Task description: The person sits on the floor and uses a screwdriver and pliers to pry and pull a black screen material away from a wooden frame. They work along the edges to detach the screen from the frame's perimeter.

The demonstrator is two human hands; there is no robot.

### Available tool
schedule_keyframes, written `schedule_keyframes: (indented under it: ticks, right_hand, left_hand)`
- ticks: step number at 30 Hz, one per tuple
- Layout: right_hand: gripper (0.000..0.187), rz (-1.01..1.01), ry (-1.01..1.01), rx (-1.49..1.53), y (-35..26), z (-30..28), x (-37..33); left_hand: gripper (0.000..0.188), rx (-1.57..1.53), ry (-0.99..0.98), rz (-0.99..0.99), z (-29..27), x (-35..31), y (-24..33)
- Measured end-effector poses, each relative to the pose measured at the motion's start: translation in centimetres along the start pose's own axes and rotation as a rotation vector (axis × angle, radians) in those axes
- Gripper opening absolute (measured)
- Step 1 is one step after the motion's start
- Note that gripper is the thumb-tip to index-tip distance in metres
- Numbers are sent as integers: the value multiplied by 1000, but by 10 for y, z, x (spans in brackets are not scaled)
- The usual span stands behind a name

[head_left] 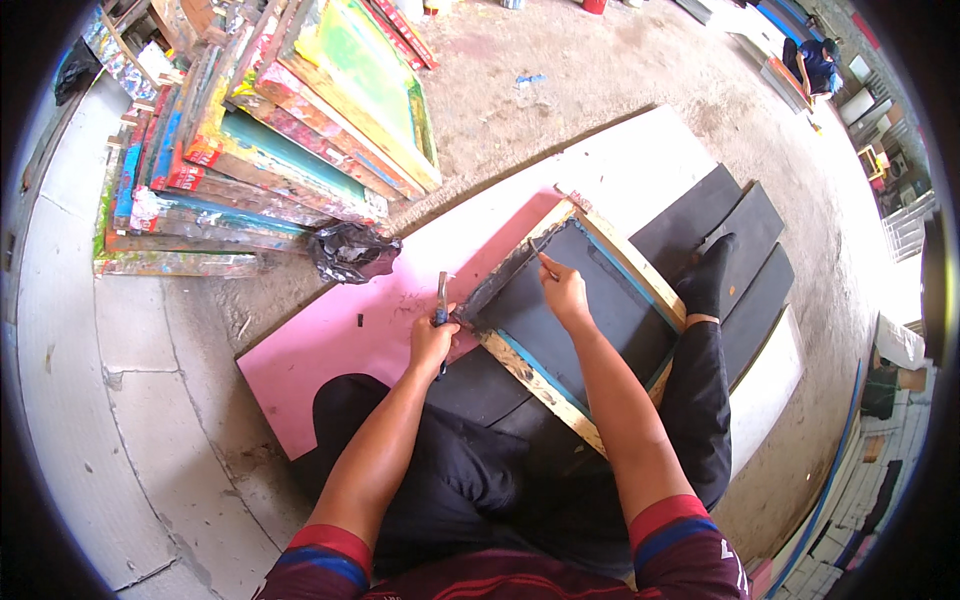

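A wooden screen frame (640, 255) with blue edging and a dark sheet or mesh inside lies in front of me, tilted across a pink board (350, 340). Dark material covers its upper-left bar. My right hand (567, 297) is closed over the frame near that bar, pinching a thin dark thing too small to name. Just outside the frame's left corner, my left hand (432, 342) grips a slim tool with a dark blue handle (440, 317) and a flat metallic upper end; it looks like a cutter knife, pointing away from me.
Paint-stained screen frames (290, 150) are stacked at upper left, with a crumpled black plastic bag (352, 250) beside them. Dark flat panels (745, 225) lie under my foot at right. Another person (815, 65) sits far off at upper right.
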State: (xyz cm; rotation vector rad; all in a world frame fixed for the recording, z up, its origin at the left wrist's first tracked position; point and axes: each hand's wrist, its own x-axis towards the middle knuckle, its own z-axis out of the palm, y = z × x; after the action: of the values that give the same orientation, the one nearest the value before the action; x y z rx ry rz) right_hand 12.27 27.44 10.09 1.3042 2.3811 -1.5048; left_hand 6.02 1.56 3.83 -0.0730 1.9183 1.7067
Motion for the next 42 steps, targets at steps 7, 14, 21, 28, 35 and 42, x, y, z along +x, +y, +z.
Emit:
schedule_keyframes:
  ticks: [7, 14, 21, 28, 35, 42]
  right_hand:
    - [37, -271, 138, -199, 11, -17, 13]
    - [36, -216, 219, -436, -8, -19, 10]
    - [37, -191, 200, -764, -20, -3, 13]
    - [36, -274, 202, -224, 8, -7, 23]
    - [39, -427, 361, -483, 34, 0, 36]
    - [41, -120, 34, -109, 11, -17, 33]
  left_hand:
    - [49, -9, 24, -17, 4, -1, 5]
    - [48, 48, 27, -12, 3, 0, 5]
    - [50, 31, 37, 6, 6, 0, 1]
    - [51, 57, 36, 12, 3, 3, -1]
    - [50, 39, 33, 9, 4, 1, 1]
    - [49, 43, 49, 15, -2, 4, -7]
